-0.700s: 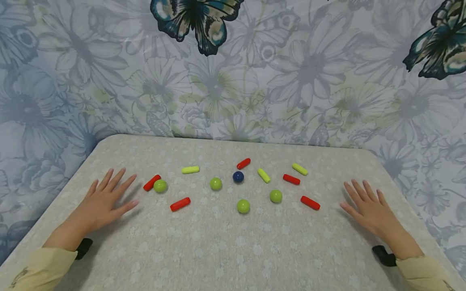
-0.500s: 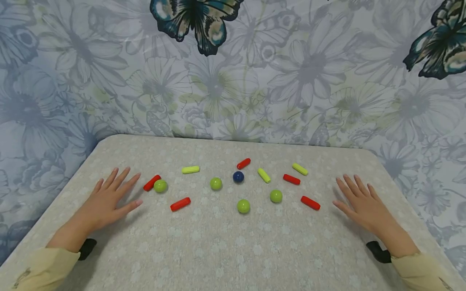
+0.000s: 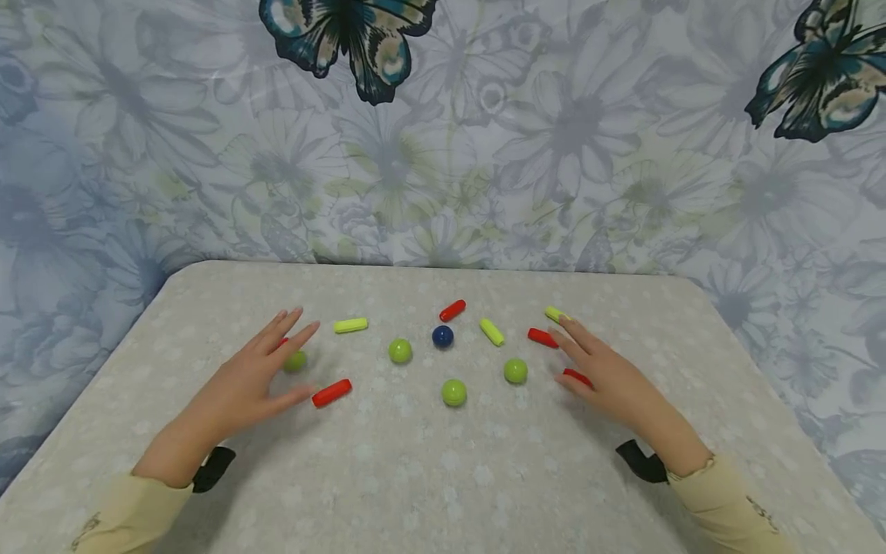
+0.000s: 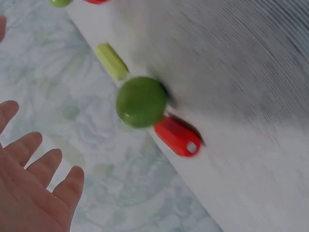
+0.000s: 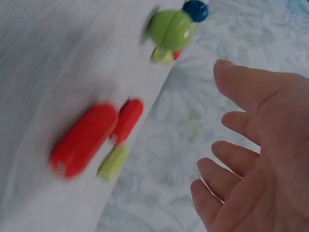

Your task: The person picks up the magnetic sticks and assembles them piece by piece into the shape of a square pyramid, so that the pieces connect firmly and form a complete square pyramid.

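Note:
My left hand (image 3: 242,385) hovers over the left of the table, fingers extended and holding nothing. It partly hides a green ball (image 3: 295,362) and a red stick behind it; another red stick (image 3: 331,393) lies just beyond the thumb. In the left wrist view the same green ball (image 4: 141,102) appears beside a red stick (image 4: 177,136). On the other side my right hand (image 3: 616,385), also without anything in it, hangs above a partly covered red stick (image 3: 577,377). Near its fingertips are a red stick (image 3: 542,338) and a yellow-green stick (image 3: 555,314).
Between the hands lie a dark blue ball (image 3: 443,337), green balls (image 3: 400,351), a red stick (image 3: 453,311) and yellow-green sticks (image 3: 492,332). A patterned cloth covers the table (image 3: 415,477). Behind it rises a floral backdrop (image 3: 443,154) with butterflies.
Both hands have moved inward from the table's sides, now passing over the outer sticks and a green ball. The head view has shifted slightly. The pieces seem to lie where they were.

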A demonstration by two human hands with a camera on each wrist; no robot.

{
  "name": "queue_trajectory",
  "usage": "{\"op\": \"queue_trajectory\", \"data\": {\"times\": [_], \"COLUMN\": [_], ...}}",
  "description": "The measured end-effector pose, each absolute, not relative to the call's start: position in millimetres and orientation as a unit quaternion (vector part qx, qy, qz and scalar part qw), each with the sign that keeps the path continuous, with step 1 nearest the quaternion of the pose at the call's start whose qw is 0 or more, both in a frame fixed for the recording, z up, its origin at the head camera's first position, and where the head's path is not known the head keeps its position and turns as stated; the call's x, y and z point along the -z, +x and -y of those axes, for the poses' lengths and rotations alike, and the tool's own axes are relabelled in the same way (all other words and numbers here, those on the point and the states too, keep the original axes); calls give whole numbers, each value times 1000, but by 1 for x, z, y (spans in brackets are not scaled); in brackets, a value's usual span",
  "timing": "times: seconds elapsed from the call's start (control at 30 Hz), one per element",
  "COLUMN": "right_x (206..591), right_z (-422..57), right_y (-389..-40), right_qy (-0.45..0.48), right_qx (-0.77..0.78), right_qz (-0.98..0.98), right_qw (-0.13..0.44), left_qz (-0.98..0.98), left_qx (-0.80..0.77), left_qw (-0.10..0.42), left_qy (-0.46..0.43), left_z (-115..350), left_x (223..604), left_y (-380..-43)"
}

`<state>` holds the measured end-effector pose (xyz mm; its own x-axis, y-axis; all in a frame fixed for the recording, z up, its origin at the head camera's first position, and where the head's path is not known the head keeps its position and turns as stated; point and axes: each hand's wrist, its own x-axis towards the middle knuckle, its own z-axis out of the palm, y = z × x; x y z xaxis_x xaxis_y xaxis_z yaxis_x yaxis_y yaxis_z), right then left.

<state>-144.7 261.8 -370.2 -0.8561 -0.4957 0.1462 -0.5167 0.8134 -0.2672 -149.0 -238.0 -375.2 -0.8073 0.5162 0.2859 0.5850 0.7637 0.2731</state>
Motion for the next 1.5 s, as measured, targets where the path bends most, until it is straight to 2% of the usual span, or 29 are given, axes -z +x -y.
{"op": "queue_trajectory", "data": {"times": [0.13, 0.3, 0.63, 0.8, 1.23, 1.5], "right_x": [375, 389, 412, 417, 420, 422], "right_z": [-239, -224, -213, -212, -215, -214], "right_y": [-149, -156, -164, -165, -166, -168], "right_qy": [268, 297, 265, 250, 236, 236], "right_qx": [-212, -269, -355, -372, -395, -391], "right_qz": [940, 916, 897, 894, 887, 889], "right_qw": [-1, 4, 0, 6, 12, 19], "left_qz": [933, 932, 925, 927, 931, 904], "left_qx": [198, 230, 265, 264, 280, 350], "left_qw": [68, 33, -50, -50, 1, -32], "left_qy": [-293, -279, -268, -262, -234, -244], "left_z": [225, 215, 207, 207, 205, 187], "left_x": [377, 385, 401, 404, 405, 405], "left_y": [-146, -145, -144, -143, -143, -141]}}
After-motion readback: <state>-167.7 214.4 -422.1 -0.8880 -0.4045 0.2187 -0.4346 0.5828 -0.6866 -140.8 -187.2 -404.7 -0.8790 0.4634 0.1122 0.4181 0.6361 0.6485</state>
